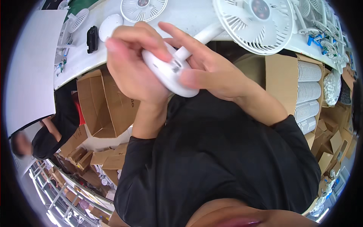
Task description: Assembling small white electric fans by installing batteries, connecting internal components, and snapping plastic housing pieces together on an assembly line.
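Observation:
A white desk fan is tilted back over the table edge, its round base toward me. The base (170, 77) is in my two hands, and the stalk slants up right to the caged fan head (232, 27). My left hand (132, 62) is closed round the base's left side, its fingertips near the stalk joint and blurred by motion. My right hand (221, 72) grips the other side, thumb on the base by a small dark detail, fingers behind the stalk. What those fingers touch underneath is hidden.
On the white table (81, 62) lie a black plastic part (92, 39), a white disc (110, 27) and another fan head (143, 8). Several fans with blue parts (321, 43) crowd the right. Open cartons (100, 104) stand below, one holding stacked white discs (308, 90). A person (53, 132) is at left.

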`<state>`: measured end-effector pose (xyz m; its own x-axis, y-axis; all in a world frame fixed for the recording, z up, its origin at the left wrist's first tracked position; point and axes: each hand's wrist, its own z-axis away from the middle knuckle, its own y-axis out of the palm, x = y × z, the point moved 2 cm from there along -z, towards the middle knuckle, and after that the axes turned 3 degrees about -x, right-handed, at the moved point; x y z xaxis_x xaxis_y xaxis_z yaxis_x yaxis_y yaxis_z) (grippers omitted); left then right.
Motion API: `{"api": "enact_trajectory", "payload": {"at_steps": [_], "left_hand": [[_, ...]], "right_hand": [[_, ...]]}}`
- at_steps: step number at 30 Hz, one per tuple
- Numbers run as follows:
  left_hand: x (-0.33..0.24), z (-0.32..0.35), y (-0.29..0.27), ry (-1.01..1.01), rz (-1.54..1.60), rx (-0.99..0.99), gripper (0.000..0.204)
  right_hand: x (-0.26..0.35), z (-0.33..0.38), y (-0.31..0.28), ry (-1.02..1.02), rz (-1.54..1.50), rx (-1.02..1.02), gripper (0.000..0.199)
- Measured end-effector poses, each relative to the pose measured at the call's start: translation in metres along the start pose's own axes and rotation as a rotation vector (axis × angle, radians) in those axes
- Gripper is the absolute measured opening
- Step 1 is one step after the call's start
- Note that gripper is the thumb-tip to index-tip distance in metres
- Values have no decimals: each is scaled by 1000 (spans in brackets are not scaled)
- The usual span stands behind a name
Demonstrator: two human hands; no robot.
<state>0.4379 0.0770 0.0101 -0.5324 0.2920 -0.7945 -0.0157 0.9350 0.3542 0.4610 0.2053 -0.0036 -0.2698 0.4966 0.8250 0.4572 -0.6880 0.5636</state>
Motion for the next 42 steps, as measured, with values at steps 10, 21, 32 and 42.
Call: {"api": "enact_trajectory", "payload": {"at_steps": [10, 21, 32, 42], "left_hand": [[-1, 7, 2, -224, 76, -157, 64], [13, 19, -5, 14, 242, -3, 45], [40, -15, -46, -153, -121, -77, 19], [84, -33, -101, -67, -865, -423, 31]], "right_hand": [[-1, 1, -1, -55, 265, 58, 94], [11, -9, -6, -35, 519, 143, 102], [97, -86, -75, -505, 996, -450, 51], [157, -229, -232, -300, 1703, -670, 52]]}}
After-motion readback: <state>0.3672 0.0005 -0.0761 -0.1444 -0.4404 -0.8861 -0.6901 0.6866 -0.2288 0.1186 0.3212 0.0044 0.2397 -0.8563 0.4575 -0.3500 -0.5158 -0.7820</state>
